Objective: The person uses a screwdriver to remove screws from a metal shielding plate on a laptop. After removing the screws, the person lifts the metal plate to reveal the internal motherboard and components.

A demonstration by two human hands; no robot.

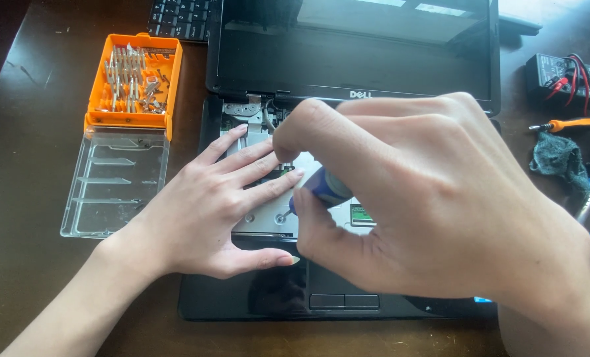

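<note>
- Right hand [440,198] up close, fingers pinched around a blue-handled screwdriver [327,187], tip at a screw [282,216].
- Left hand [209,208] lies flat, spread, steadying the laptop [255,297].
- Keyboard's already off; the metal plate [262,221] remains fastened.

orange bit case [133,79], clear lid [115,182], multimeter [568,78], green rag [559,158]

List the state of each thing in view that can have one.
Laptop: lid open, screen dark, keyboard removed, metal plate bared.
Bit case: open, clear lid folded flat, bits inside.
Screwdriver: held in right hand, tip on a screw in the plate.
Left hand: flat on the plate, holding nothing.
Orange screwdriver: lying unused on the table.
</note>
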